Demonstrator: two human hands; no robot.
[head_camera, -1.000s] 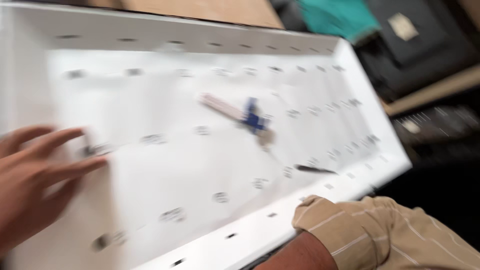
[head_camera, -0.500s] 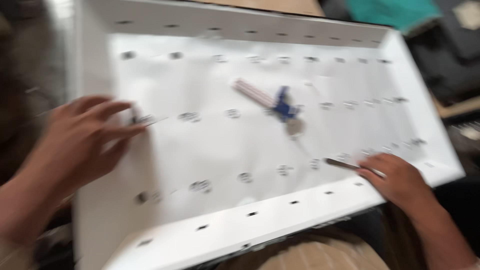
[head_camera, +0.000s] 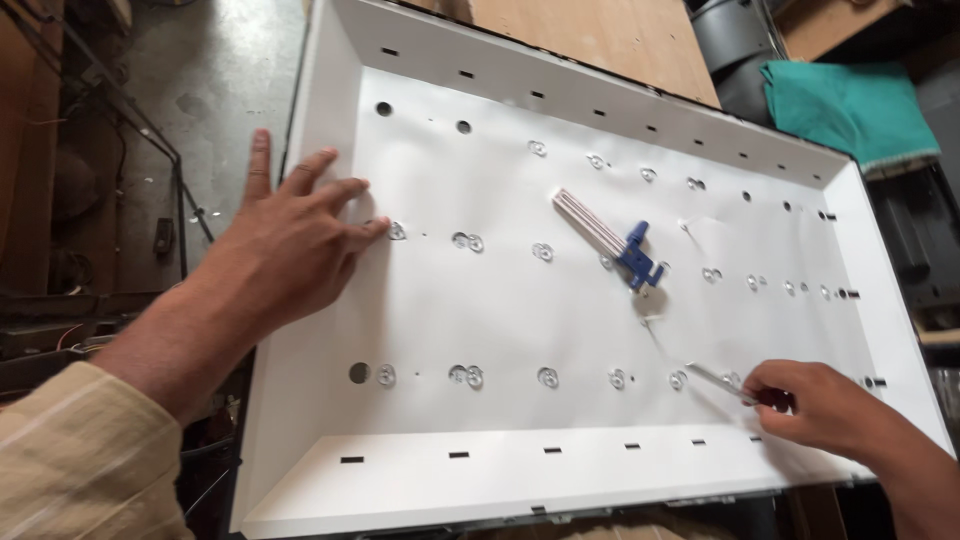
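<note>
Fingers of the left hand (head_camera: 290, 235) are spreading flat, pressing the white sheet (head_camera: 500, 300); right hand (head_camera: 815, 405) is pinching a thin tool (head_camera: 722, 381); keeping it shallow seems wise.

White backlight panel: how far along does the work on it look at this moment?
Done: the white panel lies open, its rows of small lenses exposed, and a flat ribbon cable with a blue connector lies loose on it. In hand: the right hand holds a thin tool at the lower lens row, while the left hand presses flat by the upper row. Left: the other lenses look untouched.
</note>
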